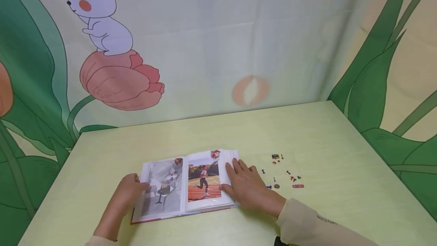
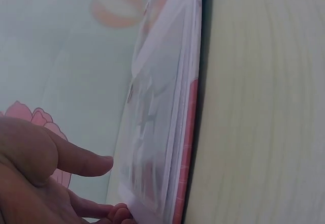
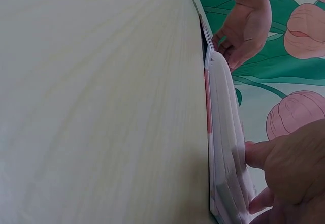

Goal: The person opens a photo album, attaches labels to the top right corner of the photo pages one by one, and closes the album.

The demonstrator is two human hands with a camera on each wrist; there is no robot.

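A photo album [image 1: 184, 185] lies spread on the table, with a greyish picture [image 1: 162, 189] in the left page and a photo of a runner on a track [image 1: 204, 181] in the right page. Small cartoon stickers sit at the top right of both pages. My left hand [image 1: 131, 191] is at the album's left edge; in the left wrist view its thumb [image 2: 84, 162] stands off the page while the other fingers are by the edge. My right hand [image 1: 250, 185] rests on the right page's outer margin with fingers extended.
Right of the album, several small stickers [image 1: 298, 186] lie on what looks like a clear sheet, partly behind my right hand. The pale wood-grain table [image 1: 211, 132] meets a printed curtain [image 1: 205, 48] at its back edge, and more printed cloth hangs at both sides.
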